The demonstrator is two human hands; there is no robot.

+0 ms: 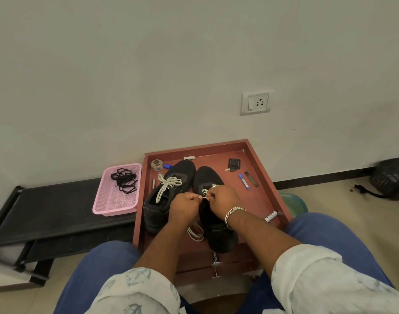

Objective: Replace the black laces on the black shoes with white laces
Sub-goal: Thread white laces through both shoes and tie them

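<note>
Two black shoes sit side by side in a red-brown tray on the floor. The left shoe already has a white lace tied in a bow. Over the right shoe, the left hand and right hand meet, each grip pinching a white lace end between curled fingers. More white lace trails between the shoes. The removed black laces lie tangled in a pink basket just left of the tray
</note>
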